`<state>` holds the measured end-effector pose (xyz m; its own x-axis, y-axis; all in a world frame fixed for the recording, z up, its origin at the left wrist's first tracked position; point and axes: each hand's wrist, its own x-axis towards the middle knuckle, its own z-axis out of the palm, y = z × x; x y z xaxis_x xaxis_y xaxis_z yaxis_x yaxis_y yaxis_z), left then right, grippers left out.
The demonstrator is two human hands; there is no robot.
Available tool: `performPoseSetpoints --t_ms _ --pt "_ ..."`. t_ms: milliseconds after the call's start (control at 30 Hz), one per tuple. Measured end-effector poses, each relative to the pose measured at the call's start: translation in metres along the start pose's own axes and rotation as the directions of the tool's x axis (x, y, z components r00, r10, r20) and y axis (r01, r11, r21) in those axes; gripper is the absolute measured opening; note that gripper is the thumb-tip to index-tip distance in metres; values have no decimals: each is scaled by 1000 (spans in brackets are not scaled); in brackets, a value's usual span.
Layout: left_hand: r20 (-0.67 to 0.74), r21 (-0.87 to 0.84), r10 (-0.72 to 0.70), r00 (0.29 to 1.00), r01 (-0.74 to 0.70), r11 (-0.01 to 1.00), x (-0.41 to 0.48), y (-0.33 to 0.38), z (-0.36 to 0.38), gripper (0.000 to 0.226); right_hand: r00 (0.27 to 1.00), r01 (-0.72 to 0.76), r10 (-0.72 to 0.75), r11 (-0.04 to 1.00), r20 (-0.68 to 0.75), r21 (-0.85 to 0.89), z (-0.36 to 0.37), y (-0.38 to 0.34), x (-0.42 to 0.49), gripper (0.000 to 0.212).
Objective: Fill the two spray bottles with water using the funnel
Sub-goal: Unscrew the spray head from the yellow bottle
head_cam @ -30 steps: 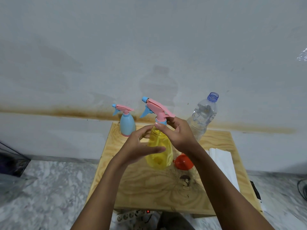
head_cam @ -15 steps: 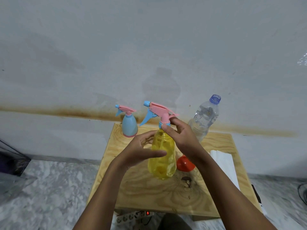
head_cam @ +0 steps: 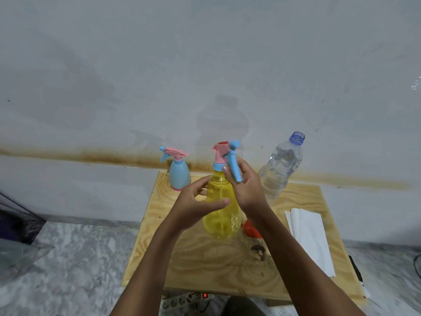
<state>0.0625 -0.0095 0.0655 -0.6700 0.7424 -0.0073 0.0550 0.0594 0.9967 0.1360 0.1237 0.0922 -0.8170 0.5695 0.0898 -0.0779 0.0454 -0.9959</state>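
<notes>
A yellow spray bottle point(head_cam: 222, 215) stands on the wooden board point(head_cam: 205, 265), held upright at its middle. My left hand point(head_cam: 196, 201) grips its body from the left. My right hand point(head_cam: 247, 185) holds the pink and blue spray head point(head_cam: 224, 153) at the neck, with the blue trigger lying across my fingers and pointing toward me. A small blue spray bottle point(head_cam: 178, 173) stands at the board's back left. The red funnel point(head_cam: 251, 230) lies on the board, mostly hidden behind my right wrist. An uncapped clear water bottle point(head_cam: 281, 166) stands at the back right.
A stack of white paper napkins point(head_cam: 309, 236) lies along the board's right side. A power strip point(head_cam: 182, 301) with a red light sits below the front edge. The board rests on a marbled floor against a stained white wall.
The spray head has turned on the yellow bottle: its nozzle pointed left before, and now the trigger faces me. My right hand turned with it; my left kept its grip.
</notes>
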Motion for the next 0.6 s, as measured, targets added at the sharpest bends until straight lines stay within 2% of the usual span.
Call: performPoseSetpoints --t_ms 133,300,467,533,600 --pt "-56 34 15 998 -14 999 1 -4 2 51 998 -55 58 992 -19 117 6 0 -1 18" --pt "-104 89 34 994 -25 996 2 -9 4 54 997 12 -16 998 -80 -54 15 0 -1 20" --pt "-159 110 21 987 -4 994 -1 -12 0 49 998 -43 41 999 -54 -27 18 3 -2 34" --pt "-168 121 21 986 -1 993 -2 -14 0 48 997 -51 49 998 -66 -37 21 4 -4 31" --pt "-178 143 31 984 -5 990 -2 -15 2 55 995 -40 31 995 -94 -97 25 7 -6 32"
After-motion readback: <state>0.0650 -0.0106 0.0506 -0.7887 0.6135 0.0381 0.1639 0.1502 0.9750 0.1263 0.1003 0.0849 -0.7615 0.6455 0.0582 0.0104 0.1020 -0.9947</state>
